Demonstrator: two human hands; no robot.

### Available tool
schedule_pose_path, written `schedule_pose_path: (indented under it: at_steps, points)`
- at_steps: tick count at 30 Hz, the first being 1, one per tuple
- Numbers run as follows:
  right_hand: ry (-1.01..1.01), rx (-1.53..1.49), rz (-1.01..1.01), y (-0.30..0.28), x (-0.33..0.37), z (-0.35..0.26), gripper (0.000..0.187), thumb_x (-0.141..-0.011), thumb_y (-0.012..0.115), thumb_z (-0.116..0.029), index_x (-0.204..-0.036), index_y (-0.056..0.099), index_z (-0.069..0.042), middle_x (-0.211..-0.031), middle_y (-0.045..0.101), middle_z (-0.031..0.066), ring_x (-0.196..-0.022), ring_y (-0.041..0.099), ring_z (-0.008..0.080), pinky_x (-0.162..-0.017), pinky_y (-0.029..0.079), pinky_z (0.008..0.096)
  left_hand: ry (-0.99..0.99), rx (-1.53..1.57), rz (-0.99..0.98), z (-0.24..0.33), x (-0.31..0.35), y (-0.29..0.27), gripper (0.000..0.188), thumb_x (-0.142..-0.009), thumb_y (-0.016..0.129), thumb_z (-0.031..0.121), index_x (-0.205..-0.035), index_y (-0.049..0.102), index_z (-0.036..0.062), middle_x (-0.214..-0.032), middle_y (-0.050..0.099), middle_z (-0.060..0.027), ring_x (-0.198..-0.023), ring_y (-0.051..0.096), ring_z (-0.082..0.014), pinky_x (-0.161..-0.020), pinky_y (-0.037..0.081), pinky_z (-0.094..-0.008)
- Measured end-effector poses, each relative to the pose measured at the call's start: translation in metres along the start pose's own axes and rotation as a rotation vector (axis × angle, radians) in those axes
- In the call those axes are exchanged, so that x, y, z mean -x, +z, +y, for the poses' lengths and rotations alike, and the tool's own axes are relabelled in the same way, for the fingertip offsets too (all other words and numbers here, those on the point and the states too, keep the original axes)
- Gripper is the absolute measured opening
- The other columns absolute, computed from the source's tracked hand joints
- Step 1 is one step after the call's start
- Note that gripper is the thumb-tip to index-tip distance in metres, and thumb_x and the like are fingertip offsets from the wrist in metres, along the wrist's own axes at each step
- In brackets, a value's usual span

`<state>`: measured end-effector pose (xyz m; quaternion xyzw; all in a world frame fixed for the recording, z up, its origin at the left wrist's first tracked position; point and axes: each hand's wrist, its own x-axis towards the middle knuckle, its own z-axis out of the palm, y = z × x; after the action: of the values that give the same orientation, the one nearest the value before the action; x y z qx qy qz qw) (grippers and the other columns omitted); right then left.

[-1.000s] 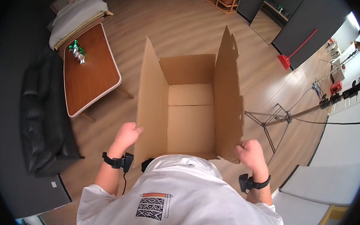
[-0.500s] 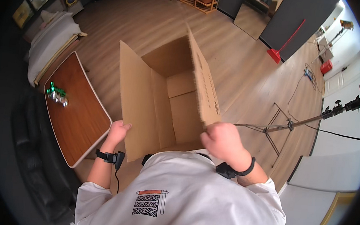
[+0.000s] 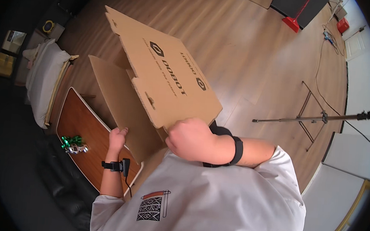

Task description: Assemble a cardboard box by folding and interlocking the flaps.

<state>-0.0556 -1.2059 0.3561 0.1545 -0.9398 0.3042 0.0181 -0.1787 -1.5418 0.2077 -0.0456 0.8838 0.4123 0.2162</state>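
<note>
A large brown cardboard box (image 3: 178,63) with dark printing stands in front of my body, its flaps raised and its inside mostly hidden. My right hand (image 3: 189,137) is closed on the near corner of the printed right flap, which leans left across the opening. On the left, my left hand (image 3: 117,139) grips the near edge of the plain left flap (image 3: 114,97), thumb on the inner side. Black straps circle both wrists, and a small black device with a cable sits on the left one.
A brown table (image 3: 84,127) with green and silver shiny items (image 3: 75,145) is at left, beside a black sofa (image 3: 60,184). Behind it is a bed (image 3: 49,76). A tripod stand (image 3: 310,119) and cable lie right; a red dustpan (image 3: 291,24) stands farther back.
The right flap has swung left over the opening, showing its printed face, with my right hand moving left. My view has turned, and the box's inside is now mostly covered.
</note>
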Motion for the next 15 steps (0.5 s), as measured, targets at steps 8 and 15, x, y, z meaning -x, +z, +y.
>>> schedule_pose_path:
  at_steps: [8, 15]
  points:
    - [-0.219, 0.121, -0.065, -0.084, -0.268, 0.119, 0.020, -0.075, 0.059, -0.019, -0.058, 0.066, -0.009, -0.055, 0.058, 0.0098, -0.051, 0.060, 0.0270, -0.047, 0.048, 0.0362, -0.045, -0.002, 0.134, 0.148, -0.196, -0.072, 0.025, -0.092, 0.057, 0.016, -0.099, 0.066, -0.0058, -0.090, 0.070, -0.0091, -0.082, 0.063, -0.0166, -0.078, 0.048, -0.0289]
    - [-0.333, 0.043, -0.197, -0.134, -0.456, 0.164, 0.020, -0.074, 0.060, -0.020, -0.058, 0.065, -0.008, -0.057, 0.059, 0.0119, -0.052, 0.060, 0.0298, -0.048, 0.048, 0.0390, -0.015, 0.300, 0.261, 0.197, -0.327, -0.143, 0.023, -0.093, 0.056, 0.015, -0.099, 0.065, -0.0051, -0.091, 0.068, -0.0061, -0.083, 0.061, -0.0137, -0.076, 0.048, -0.0266]
